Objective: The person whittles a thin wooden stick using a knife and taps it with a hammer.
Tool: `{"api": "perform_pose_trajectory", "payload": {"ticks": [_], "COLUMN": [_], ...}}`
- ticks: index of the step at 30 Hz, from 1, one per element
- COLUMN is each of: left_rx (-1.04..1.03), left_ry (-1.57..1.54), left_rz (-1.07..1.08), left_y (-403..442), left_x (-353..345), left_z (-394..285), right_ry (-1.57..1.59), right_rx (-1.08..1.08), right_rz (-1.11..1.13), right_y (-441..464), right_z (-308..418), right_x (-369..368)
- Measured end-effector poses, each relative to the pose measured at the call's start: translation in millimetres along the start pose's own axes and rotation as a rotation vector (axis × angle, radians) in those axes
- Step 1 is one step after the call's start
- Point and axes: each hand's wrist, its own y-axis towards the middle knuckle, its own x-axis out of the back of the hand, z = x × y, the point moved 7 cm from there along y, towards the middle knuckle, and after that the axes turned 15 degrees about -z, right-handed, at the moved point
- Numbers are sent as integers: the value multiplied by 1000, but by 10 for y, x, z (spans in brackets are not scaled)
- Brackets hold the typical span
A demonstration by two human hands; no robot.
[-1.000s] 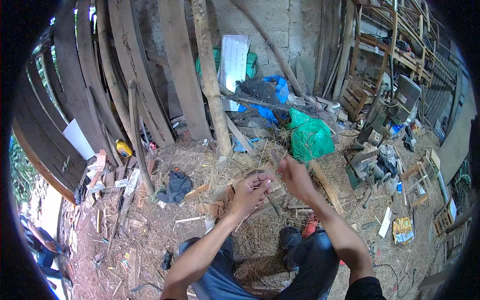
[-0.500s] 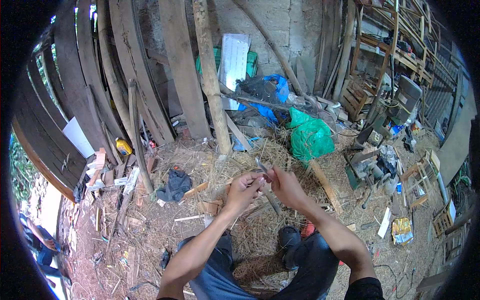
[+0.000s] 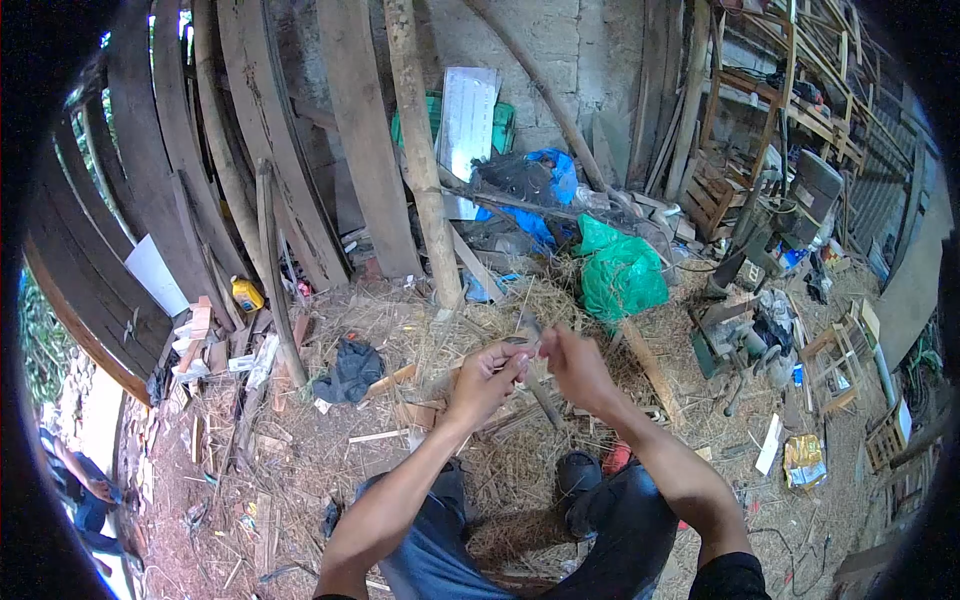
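Observation:
My left hand is closed, its fingertips pinching a small dark piece that is too small to name. Close beside it on the right, my right hand is closed around a small knife-like metal blade, which points up and to the left. The blade looks blurred, and its handle is hidden in my fingers. Both hands are above the straw-covered floor, in front of my knees.
A green plastic bag lies beyond my right hand, and a dark cloth or bag left of my hands. A wooden post rises ahead. Another person's arm shows at far left. A machine stands at right.
Since one second ago, my right hand has come down and left to my left hand. In the last half second it has shifted slightly right. The far person stays at the left edge.

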Motion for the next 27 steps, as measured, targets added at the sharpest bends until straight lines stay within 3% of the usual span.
{"api": "perform_pose_trajectory", "payload": {"ticks": [2,6,8,10,14,16,19,22,23,26,27], "left_rx": [-39,15,-32,-65,-27,-14,-107,-159,-141,-78,-27], "left_ry": [16,31,49,61,11,23,26,61,44,40,79], "left_rz": [-4,7,-9,-30,-17,-20,-45,-16,-25,-37,-27], "left_y": [-12,-13,15,6,32,31,51,56,43,41,24], "left_x": [-52,14,-16,19,9,35,2,33,11,48,57], "left_z": [-100,17,-21,1,17,-10,26,-38,-47,18,28], "right_ry": [36,39,18,14,83,-30,-20,39,8,-36,19], "right_rx": [-319,-73,-143,-9,-62,-174,-179,-233,-290,-151,-136], "right_rz": [-78,-33,-38,-93,-52,-82,36,-125,-83,47,-24], "right_y": [122,-13,25,3,-42,19,-60,75,86,-89,-75], "right_z": [-111,-103,-183,-157,-96,-94,-137,-118,-112,-121,-119], "right_x": [135,-36,-2,26,-78,-13,-113,81,99,-130,-90]}}
